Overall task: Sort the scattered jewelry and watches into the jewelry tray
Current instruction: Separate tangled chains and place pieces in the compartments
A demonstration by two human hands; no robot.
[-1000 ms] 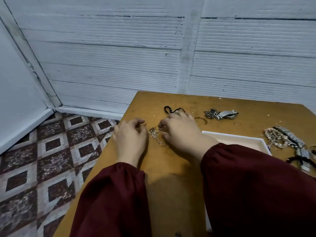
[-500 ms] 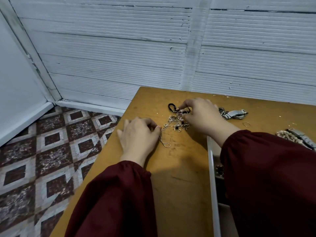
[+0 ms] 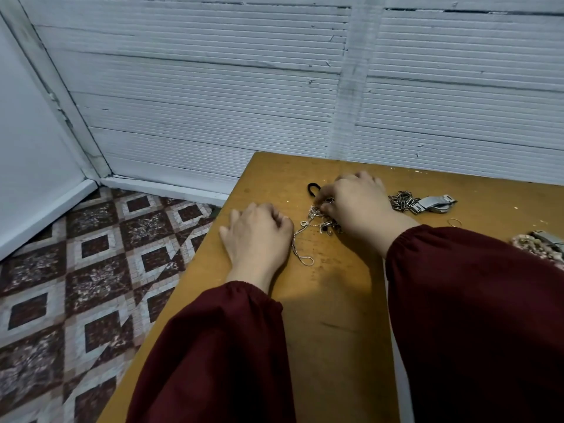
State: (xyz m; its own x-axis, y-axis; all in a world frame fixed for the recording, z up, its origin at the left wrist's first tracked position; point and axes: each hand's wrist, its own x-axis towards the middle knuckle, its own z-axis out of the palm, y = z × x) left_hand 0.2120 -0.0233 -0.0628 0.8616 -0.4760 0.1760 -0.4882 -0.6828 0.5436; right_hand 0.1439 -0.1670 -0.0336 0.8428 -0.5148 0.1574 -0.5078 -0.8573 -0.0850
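Observation:
A tangle of silver chains with small dark charms [image 3: 320, 222] lies on the wooden table [image 3: 329, 300]. My right hand [image 3: 360, 206] sits over its far side, fingers curled down into the tangle and gripping it. One thin chain strand [image 3: 300, 251] trails toward me and ends in a small loop. My left hand [image 3: 259, 236] rests on the table just left of that strand, fingers curled under; whether they pinch the chain is hidden. Only a pale strip of the jewelry tray's rim [image 3: 402, 392] shows beside my right sleeve.
A black cord loop [image 3: 311, 189] lies just beyond the tangle. A metal watch with a link bracelet [image 3: 433, 204] and a thin ring [image 3: 454, 221] are to the right. Beaded bracelets and a watch band [image 3: 537, 245] sit at the right edge. The table's left edge drops to tiled floor [image 3: 91, 285].
My right hand moved from beside the left hand out to the tangle near the black cord and has stayed there. The left hand has hardly moved. The view shifted left.

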